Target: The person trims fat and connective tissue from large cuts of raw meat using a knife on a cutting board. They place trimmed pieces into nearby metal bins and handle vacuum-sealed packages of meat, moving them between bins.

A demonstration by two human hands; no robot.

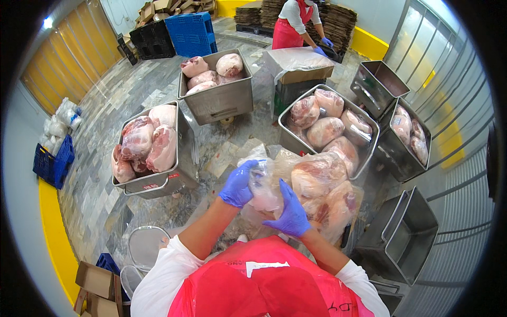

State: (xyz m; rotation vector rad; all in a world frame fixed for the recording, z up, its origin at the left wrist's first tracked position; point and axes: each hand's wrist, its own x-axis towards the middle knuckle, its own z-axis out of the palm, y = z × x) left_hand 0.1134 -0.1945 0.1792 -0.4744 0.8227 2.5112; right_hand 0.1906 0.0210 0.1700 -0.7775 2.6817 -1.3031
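Both my hands wear blue-purple gloves and are at a clear plastic bag [264, 185] in front of my apron. My left hand [238, 184] grips the bag's gathered plastic from the left, fingers curled into it. On the bag's other side, my right hand [291, 211] is pressed against the plastic with its thumb and fingers closed on it. Just right of my hands lie large meat cuts [319, 182] under clear plastic, pinkish and pale. What supports them is mostly hidden. Behind them stands a steel bin [364, 164] of wrapped meat cuts.
Steel bins of meat, one at left [153, 185] and one at centre back [216, 113], stand on the tiled floor. Beside a plastic-covered box [301, 61] a co-worker [296, 29] bends with gloved hands. Another steel bin [406, 238] is at right; a blue pallet [187, 34] stands behind.
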